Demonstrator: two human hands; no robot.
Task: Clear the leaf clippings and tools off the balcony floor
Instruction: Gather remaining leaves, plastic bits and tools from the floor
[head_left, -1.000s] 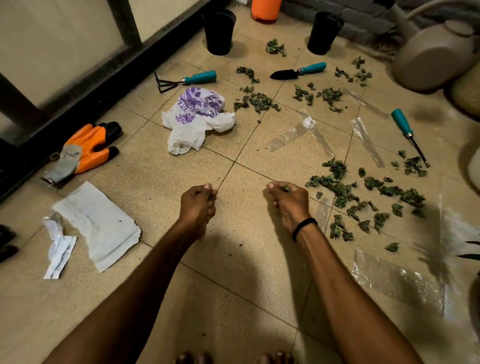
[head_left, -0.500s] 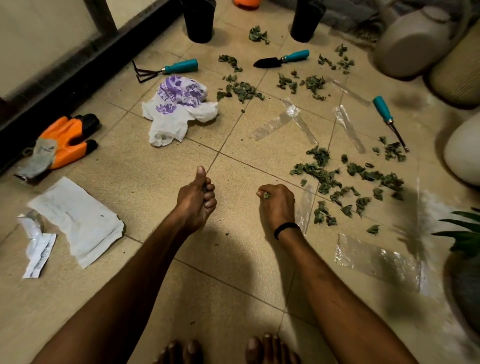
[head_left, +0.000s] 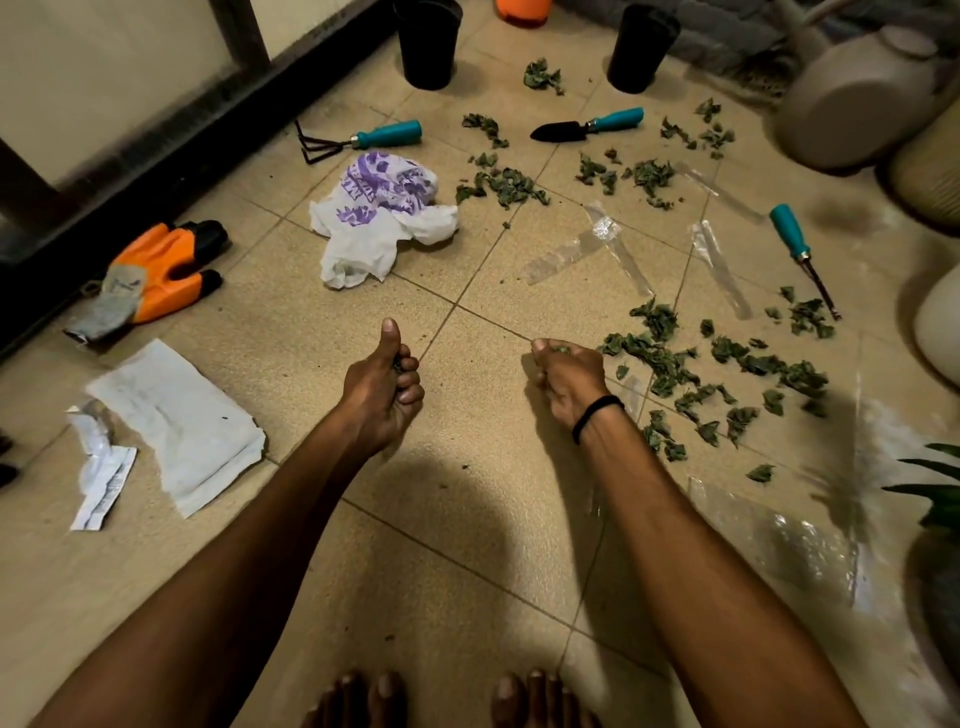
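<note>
Green leaf clippings (head_left: 691, 364) lie scattered on the tiled floor right of my hands, with more clippings (head_left: 506, 184) farther back. My left hand (head_left: 382, 387) is curled, thumb up, around a few dark leaf bits. My right hand (head_left: 569, 376) is curled over a small clump of clippings, just left of the nearest pile. Three teal-handled tools lie on the floor: a hand rake (head_left: 363, 139) at back left, a trowel (head_left: 587, 126) at back centre, and a narrow weeder (head_left: 800, 254) at right.
A white and purple plastic bag (head_left: 382, 218) lies crumpled ahead. Orange gloves (head_left: 156, 273) and white papers (head_left: 176, 426) sit left. Clear plastic strips (head_left: 587, 249) and a clear sheet (head_left: 774, 540) lie right. Black pots (head_left: 428, 41), large pots (head_left: 852, 98) and a wall rail border the floor.
My left hand turned from fingertips on the floor to a closed fist with the thumb up. My right hand stayed curled over clippings. The view shifted slightly.
</note>
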